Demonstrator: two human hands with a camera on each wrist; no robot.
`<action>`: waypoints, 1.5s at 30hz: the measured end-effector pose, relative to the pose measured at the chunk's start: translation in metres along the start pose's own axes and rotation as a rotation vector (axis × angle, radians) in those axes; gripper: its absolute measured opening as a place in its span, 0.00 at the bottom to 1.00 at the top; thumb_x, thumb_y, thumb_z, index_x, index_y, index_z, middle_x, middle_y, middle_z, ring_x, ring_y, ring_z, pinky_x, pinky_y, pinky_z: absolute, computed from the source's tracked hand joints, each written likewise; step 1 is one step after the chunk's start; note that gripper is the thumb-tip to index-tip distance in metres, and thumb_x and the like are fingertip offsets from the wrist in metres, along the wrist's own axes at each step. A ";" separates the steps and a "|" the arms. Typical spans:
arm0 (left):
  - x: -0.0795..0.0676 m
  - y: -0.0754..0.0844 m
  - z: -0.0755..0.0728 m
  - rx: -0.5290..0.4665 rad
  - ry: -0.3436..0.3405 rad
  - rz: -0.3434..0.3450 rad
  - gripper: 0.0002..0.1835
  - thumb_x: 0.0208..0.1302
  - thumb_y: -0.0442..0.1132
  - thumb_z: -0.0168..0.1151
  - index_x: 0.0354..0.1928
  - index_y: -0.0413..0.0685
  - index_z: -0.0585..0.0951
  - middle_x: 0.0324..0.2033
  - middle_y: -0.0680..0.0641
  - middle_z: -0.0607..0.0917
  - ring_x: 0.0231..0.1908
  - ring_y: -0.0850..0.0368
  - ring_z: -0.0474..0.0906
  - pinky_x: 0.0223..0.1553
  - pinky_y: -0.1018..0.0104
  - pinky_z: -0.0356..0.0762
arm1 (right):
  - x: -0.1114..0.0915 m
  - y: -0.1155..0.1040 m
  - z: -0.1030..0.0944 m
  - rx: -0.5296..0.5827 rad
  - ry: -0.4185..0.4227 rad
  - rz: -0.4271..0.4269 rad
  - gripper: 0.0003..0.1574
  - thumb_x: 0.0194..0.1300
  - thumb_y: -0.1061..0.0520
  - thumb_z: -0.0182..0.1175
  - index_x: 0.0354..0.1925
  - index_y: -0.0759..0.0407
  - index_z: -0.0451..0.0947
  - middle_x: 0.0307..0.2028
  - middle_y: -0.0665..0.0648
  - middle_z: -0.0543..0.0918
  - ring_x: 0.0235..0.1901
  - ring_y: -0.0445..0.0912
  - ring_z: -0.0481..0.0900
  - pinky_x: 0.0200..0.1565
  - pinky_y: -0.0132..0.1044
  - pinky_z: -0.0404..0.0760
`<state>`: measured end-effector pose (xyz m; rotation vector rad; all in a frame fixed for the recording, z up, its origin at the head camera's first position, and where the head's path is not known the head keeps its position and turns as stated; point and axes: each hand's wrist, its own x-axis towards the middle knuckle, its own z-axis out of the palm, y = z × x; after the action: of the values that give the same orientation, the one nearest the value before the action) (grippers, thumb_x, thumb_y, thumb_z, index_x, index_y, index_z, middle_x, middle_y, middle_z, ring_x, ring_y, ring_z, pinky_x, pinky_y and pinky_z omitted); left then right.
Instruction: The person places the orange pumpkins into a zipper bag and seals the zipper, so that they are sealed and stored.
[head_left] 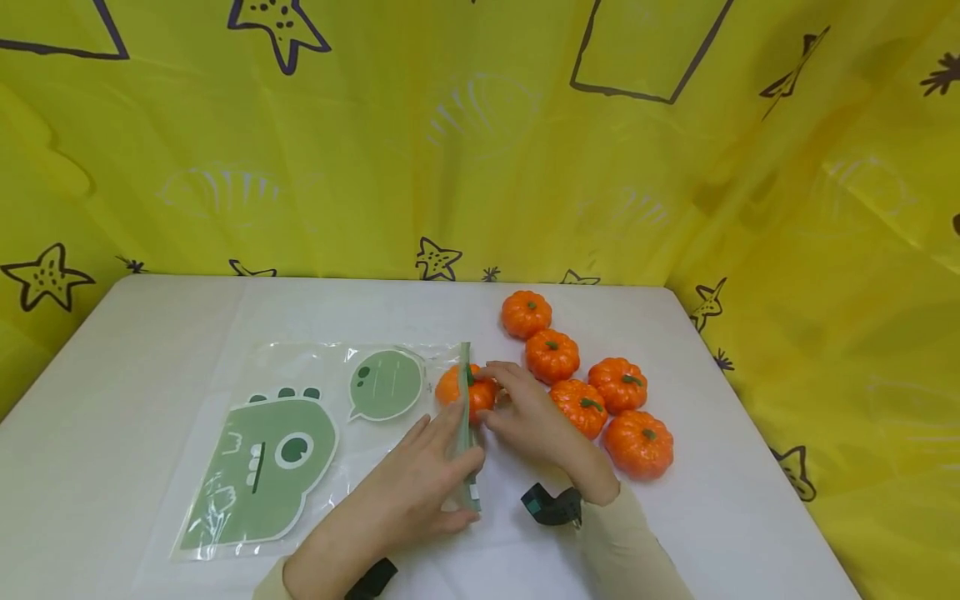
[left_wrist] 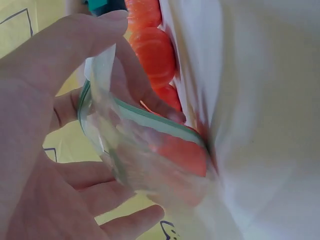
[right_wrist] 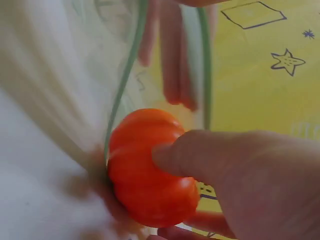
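A clear zip bag (head_left: 300,433) printed with a green dinosaur lies flat, its green-edged mouth (left_wrist: 150,120) raised and parted on the right. My left hand (head_left: 408,479) holds that mouth edge, with the thumb on one side and fingers along the film. A small orange toy pumpkin (right_wrist: 150,170) with a green stem is at the opening, partly behind the film in the left wrist view. My right hand (head_left: 528,417) grips this pumpkin, its thumb (right_wrist: 185,155) pressed on the near side. The fingers beneath the pumpkin are partly hidden.
Several more orange pumpkins (head_left: 551,356) sit to the right of the bag, close to my right forearm. A white cloth (head_left: 82,433) covers the table. Yellow patterned curtains (head_left: 360,167) stand behind it and on the right. Black wrist devices (head_left: 551,504) are on both wrists.
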<state>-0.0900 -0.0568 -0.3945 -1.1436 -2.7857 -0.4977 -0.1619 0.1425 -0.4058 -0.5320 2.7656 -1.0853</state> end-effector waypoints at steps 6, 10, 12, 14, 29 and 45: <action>0.000 0.003 0.000 -0.030 0.012 0.055 0.24 0.48 0.56 0.76 0.40 0.56 0.75 0.70 0.32 0.65 0.67 0.39 0.69 0.65 0.38 0.69 | 0.005 -0.002 0.007 -0.004 0.073 0.025 0.32 0.59 0.57 0.70 0.59 0.56 0.71 0.42 0.53 0.78 0.38 0.46 0.73 0.41 0.35 0.78; 0.000 0.004 -0.001 -0.028 0.030 0.103 0.23 0.47 0.57 0.76 0.39 0.57 0.75 0.68 0.33 0.67 0.69 0.37 0.67 0.65 0.39 0.69 | 0.007 -0.002 0.012 0.005 0.132 0.040 0.36 0.57 0.56 0.72 0.61 0.57 0.69 0.50 0.55 0.79 0.47 0.48 0.76 0.53 0.43 0.81; 0.000 0.005 -0.002 -0.032 0.006 0.092 0.23 0.48 0.57 0.76 0.39 0.56 0.75 0.69 0.33 0.66 0.69 0.37 0.66 0.65 0.39 0.69 | 0.007 -0.002 0.013 0.035 0.138 0.043 0.37 0.57 0.55 0.73 0.61 0.58 0.69 0.54 0.56 0.78 0.51 0.50 0.76 0.58 0.48 0.79; 0.000 0.004 -0.003 -0.037 -0.040 0.053 0.23 0.49 0.56 0.75 0.39 0.57 0.75 0.71 0.34 0.64 0.70 0.38 0.65 0.66 0.39 0.67 | 0.007 -0.001 0.014 0.054 0.135 0.046 0.36 0.57 0.54 0.72 0.61 0.57 0.70 0.57 0.55 0.78 0.53 0.49 0.75 0.61 0.48 0.77; 0.000 0.000 -0.005 -0.018 0.150 0.151 0.25 0.43 0.55 0.79 0.36 0.54 0.75 0.65 0.36 0.71 0.64 0.42 0.72 0.65 0.49 0.72 | 0.004 0.007 0.008 0.005 0.008 -0.155 0.26 0.62 0.58 0.68 0.59 0.50 0.78 0.58 0.50 0.81 0.57 0.47 0.78 0.64 0.47 0.76; -0.005 0.005 -0.005 -0.028 -0.129 0.009 0.22 0.49 0.55 0.74 0.38 0.56 0.74 0.72 0.34 0.63 0.72 0.39 0.63 0.66 0.38 0.67 | 0.008 0.005 0.018 0.086 0.087 -0.070 0.32 0.60 0.63 0.68 0.62 0.59 0.73 0.58 0.57 0.78 0.57 0.51 0.80 0.59 0.44 0.80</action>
<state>-0.0832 -0.0583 -0.3899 -1.2362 -2.8890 -0.4799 -0.1664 0.1318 -0.4224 -0.5876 2.7768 -1.2661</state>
